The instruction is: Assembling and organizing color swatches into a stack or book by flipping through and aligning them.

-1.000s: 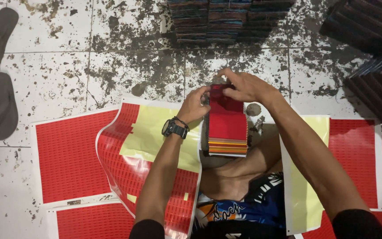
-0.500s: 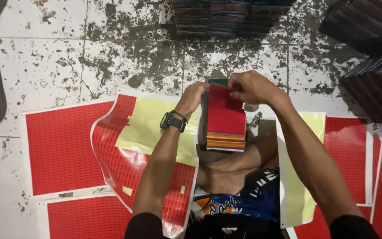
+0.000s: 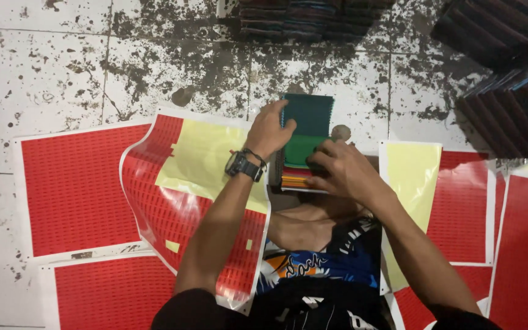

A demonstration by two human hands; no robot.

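Stack: a small pile of notebooks (image 3: pixel 304 143) resting on the person's lap, just above the bent knee; top cover dark green with a spiral edge on its left, a brighter green one under it, then red, orange and yellow edges at the near end.
Floor: pale tiles (image 3: pixel 50 67), heavily speckled with dark grime.
Sheets: red sticker sheets (image 3: pixel 74 186) lie flat on both sides; one curled sheet (image 3: pixel 197 183) shows its yellow backing.
Background: dark book stacks (image 3: pixel 313 18) along the far edge and at right.
Left hand (image 3: pixel 269 129): wristwatch (image 3: pixel 242 165) on; fingers spread flat on the pile's left edge, gripping nothing.
Right hand (image 3: pixel 340 171): fingers curled over the pile's near right corner, pinching the upper covers.
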